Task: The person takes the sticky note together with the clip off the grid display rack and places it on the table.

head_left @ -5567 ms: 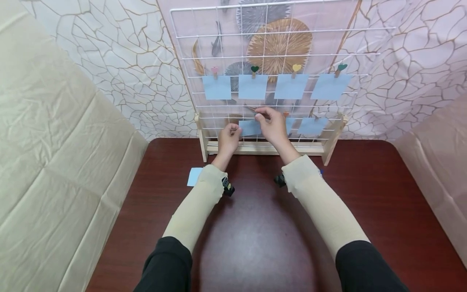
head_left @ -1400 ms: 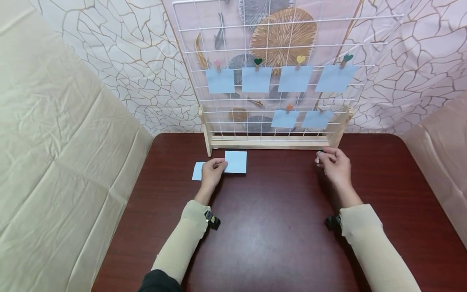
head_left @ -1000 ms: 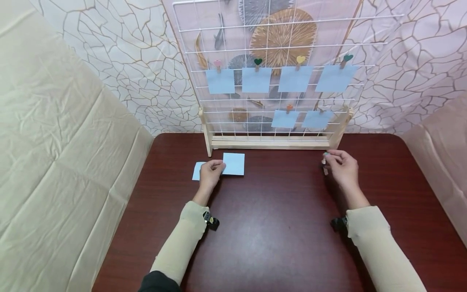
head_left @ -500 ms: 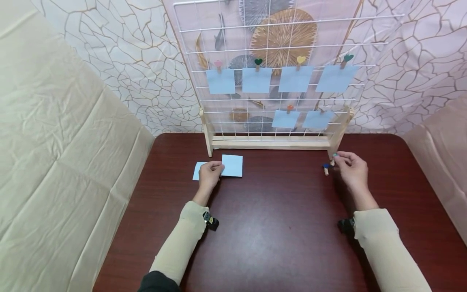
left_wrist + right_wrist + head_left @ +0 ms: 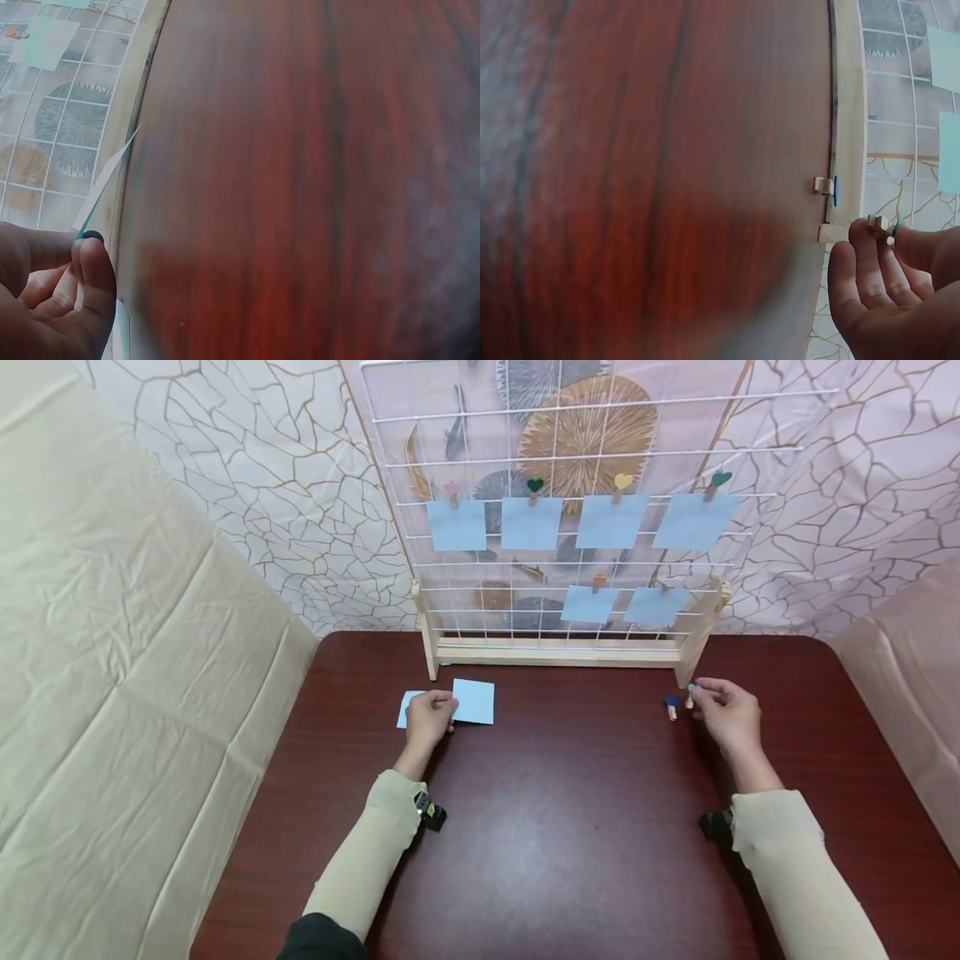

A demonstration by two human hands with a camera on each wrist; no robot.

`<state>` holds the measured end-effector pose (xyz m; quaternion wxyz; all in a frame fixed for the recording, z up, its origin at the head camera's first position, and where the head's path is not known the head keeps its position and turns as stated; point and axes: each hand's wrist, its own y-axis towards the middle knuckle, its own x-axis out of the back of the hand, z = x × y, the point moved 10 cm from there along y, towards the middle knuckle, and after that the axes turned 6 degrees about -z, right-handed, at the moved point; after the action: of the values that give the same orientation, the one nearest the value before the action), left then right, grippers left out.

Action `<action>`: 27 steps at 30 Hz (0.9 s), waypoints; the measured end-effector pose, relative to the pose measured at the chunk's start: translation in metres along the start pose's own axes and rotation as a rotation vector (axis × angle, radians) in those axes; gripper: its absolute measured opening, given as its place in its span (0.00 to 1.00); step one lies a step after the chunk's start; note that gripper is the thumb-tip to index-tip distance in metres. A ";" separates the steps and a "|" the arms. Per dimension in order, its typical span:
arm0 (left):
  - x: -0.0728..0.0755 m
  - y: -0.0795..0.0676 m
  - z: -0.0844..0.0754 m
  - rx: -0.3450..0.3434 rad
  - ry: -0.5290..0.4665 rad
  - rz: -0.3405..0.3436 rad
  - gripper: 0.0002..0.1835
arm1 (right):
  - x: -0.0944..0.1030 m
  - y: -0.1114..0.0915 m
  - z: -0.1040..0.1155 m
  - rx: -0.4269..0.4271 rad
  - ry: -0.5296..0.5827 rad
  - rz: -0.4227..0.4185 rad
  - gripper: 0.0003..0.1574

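Observation:
My left hand (image 5: 441,703) pinches the left edge of a light-blue paper square (image 5: 474,701) low over the dark red table (image 5: 555,827). In the left wrist view the paper square (image 5: 106,178) shows edge-on beyond my fingers (image 5: 91,270). A second blue square (image 5: 405,711) lies flat under that hand. My right hand (image 5: 703,692) pinches a small wooden clip with a green heart (image 5: 691,690) by the rack's right foot. The clip (image 5: 875,222) sits between my fingertips (image 5: 859,244). A blue-heart clip (image 5: 671,707) lies on the table just left of it.
A white wire grid on a wooden base (image 5: 558,652) stands at the table's far edge. Several blue notes hang from it by heart clips, such as one at upper left (image 5: 456,524) and two at lower right (image 5: 588,603). Cloth walls close in both sides.
The note my hands worked at on the grid's lower row is now down at the table in my left hand. My right hand carried its clip rightward, past the blue-heart clip.

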<state>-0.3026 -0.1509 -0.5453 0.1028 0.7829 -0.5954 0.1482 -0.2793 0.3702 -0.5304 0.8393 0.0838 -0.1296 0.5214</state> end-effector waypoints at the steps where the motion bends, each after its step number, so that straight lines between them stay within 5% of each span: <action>1: 0.000 0.000 0.000 -0.002 -0.001 0.001 0.11 | 0.001 0.001 -0.001 -0.001 -0.007 -0.004 0.24; 10: -0.001 -0.002 -0.001 -0.012 -0.022 0.025 0.13 | 0.001 0.002 -0.009 -0.031 -0.098 0.036 0.26; 18: -0.002 -0.001 -0.012 -0.156 0.192 0.020 0.10 | 0.001 0.001 -0.011 -0.030 -0.150 0.061 0.26; 27: -0.009 -0.004 -0.013 -0.180 0.321 0.075 0.13 | 0.002 -0.002 -0.011 -0.017 -0.234 0.074 0.25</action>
<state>-0.3027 -0.1375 -0.5362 0.2606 0.7143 -0.6108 0.2209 -0.2755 0.3743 -0.5398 0.7993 0.1321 -0.2341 0.5375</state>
